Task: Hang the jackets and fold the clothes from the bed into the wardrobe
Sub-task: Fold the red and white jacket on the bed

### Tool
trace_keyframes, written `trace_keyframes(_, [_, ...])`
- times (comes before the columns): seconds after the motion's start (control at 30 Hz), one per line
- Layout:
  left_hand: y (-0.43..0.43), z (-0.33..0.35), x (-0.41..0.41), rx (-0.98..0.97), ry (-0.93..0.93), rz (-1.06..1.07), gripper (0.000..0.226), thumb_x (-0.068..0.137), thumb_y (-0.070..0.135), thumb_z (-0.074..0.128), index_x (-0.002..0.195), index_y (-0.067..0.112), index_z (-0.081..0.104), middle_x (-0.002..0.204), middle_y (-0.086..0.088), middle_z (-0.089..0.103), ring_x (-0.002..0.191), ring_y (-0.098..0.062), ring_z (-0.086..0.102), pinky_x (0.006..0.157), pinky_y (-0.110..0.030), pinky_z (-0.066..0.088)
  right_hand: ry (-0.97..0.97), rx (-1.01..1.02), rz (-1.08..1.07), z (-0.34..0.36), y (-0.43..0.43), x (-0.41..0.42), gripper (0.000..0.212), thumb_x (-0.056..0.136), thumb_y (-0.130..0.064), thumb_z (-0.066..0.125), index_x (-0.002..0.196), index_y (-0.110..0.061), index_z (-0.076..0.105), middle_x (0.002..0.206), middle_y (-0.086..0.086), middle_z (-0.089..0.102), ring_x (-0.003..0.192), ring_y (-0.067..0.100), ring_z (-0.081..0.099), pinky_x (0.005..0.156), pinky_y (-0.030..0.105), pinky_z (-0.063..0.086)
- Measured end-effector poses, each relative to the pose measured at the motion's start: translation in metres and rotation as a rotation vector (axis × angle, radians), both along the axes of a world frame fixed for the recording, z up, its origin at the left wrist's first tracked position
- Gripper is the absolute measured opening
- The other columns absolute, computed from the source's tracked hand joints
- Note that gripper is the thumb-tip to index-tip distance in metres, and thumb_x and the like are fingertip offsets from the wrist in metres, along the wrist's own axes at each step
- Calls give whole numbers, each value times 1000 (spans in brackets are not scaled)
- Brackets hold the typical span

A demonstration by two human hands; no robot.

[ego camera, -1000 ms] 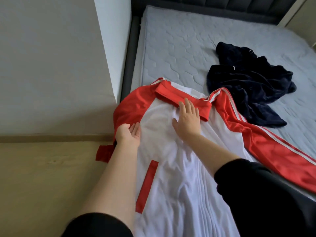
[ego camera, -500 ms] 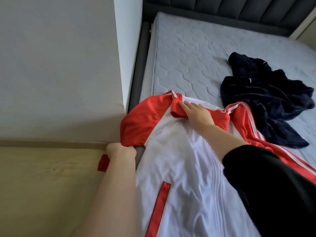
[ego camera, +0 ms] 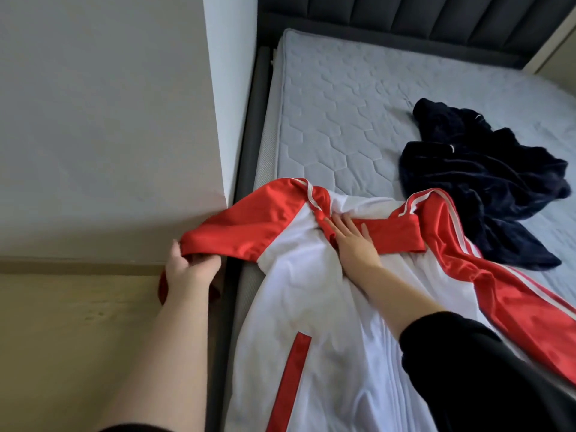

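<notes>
Left hand [ego camera: 187,269] grips the glossy red sleeve [ego camera: 249,226] past the mattress edge [ego camera: 265,169]; right hand [ego camera: 352,241] presses flat on the collar [ego camera: 392,235].

Red-and-white jacket [ego camera: 314,307] (navy garment [ego camera: 486,179])

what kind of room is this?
Most likely a bedroom: a bare quilted mattress in a dark bed frame with a padded headboard, and clothes on it, a red and white jacket and a dark navy garment.
</notes>
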State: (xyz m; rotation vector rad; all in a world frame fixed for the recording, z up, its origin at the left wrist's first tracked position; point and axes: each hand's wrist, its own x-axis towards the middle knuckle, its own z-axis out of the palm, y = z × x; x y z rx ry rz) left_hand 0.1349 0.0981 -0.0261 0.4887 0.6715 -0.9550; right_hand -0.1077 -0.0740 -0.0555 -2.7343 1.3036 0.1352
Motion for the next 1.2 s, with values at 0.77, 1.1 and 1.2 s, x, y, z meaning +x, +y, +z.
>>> trace_keyframes(0.77, [34, -32, -178, 690, -2866, -1307, 51, 92, 17, 37, 142, 21, 37, 154, -8, 25, 145, -27, 7, 115, -49, 0, -1551, 1244, -812, 71, 40, -137, 50, 100, -45, 28, 130, -13, 53, 123, 9, 62, 115, 25, 57, 104, 43, 35])
trace_keyframes(1.1, [58, -26, -195, 763, -2501, -1393, 66, 92, 13, 38, 152, 25, 14, 161, -4, -1, 147, -22, -7, 116, -46, 4, -758, 489, -518, 76, 91, -70, 34, 85, -40, 67, 80, -7, 73, 77, 6, 70, 73, 19, 64, 71, 33, 51])
trace_keyframes(1.2, [65, -23, -196, 771, -2421, -1449, 68, 90, 11, 39, 152, 24, 12, 161, -2, 0, 147, -20, -6, 117, -45, 5, -570, 480, -593, 68, 92, -56, 32, 83, -32, 70, 70, -4, 63, 67, 7, 58, 64, 20, 55, 64, 32, 45])
